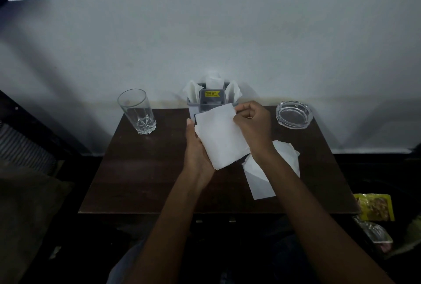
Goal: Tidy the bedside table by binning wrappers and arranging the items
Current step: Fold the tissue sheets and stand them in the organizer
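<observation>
So the white napkin [219, 134] is up off the table [141, 170], held between both hands over the middle of it. The left hand [197, 149] cups it from underneath along the left edge, and the right hand [251, 122] pinches the top right corner with fingers curled in. Looks like it's being folded or straightened, can't say which for sure.

Just under the right forearm there are more loose napkins [268, 170] lying flat on the table, so those aren't dealt with yet. Right behind the hands, against the wall, sits the grey napkin holder [210, 99], already with a few napkins poking out the top. My guess is the held one goes in there.

An empty glass [137, 110] stands back left, a glass ashtray [293, 114] back right, both look placed fine. Down off the right edge there's a yellow wrapper [374, 207] and a clear wrapper [373, 232], hard to tell if that's a bin. I'd say roughly halfway.
</observation>
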A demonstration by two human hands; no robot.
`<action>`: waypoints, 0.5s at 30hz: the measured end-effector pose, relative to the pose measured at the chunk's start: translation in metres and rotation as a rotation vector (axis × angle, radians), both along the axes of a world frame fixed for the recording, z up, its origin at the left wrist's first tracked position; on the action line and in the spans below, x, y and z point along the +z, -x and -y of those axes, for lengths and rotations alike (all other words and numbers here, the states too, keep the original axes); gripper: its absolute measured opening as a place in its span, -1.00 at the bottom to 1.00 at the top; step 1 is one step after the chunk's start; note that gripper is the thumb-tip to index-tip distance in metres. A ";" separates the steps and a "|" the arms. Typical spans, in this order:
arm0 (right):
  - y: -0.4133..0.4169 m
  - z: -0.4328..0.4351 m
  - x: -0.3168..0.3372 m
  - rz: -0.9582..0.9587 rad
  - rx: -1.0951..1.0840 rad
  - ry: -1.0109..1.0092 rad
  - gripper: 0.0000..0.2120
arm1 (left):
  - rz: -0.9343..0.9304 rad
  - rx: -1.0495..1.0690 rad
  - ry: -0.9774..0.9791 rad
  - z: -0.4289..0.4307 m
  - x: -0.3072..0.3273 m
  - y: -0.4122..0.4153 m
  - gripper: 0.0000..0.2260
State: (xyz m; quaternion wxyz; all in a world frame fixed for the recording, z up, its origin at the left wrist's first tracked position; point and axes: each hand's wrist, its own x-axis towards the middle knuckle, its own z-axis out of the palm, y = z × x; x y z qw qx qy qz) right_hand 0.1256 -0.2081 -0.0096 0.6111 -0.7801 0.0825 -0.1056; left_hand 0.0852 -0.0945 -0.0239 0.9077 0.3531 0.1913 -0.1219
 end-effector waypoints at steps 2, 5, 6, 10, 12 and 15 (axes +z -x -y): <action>0.000 0.001 0.001 0.034 -0.015 0.059 -0.82 | -0.011 0.019 -0.055 0.005 0.002 -0.002 -0.42; 0.000 0.002 0.000 0.046 -0.014 0.122 -0.83 | -0.090 0.048 -0.172 0.007 0.000 -0.003 -0.51; 0.000 0.002 0.000 0.043 -0.007 0.147 -0.83 | -0.131 0.030 -0.221 0.007 0.000 -0.004 -0.54; 0.000 0.005 0.001 0.022 0.033 0.176 -0.83 | -0.124 -0.012 -0.365 0.004 -0.001 0.002 -0.80; -0.001 0.011 0.002 -0.037 0.052 0.148 -0.84 | -0.065 -0.025 -0.437 -0.001 -0.001 0.004 -0.78; -0.003 0.029 0.010 -0.130 0.121 0.012 -0.82 | 0.080 -0.119 -0.814 -0.014 0.002 0.004 -0.72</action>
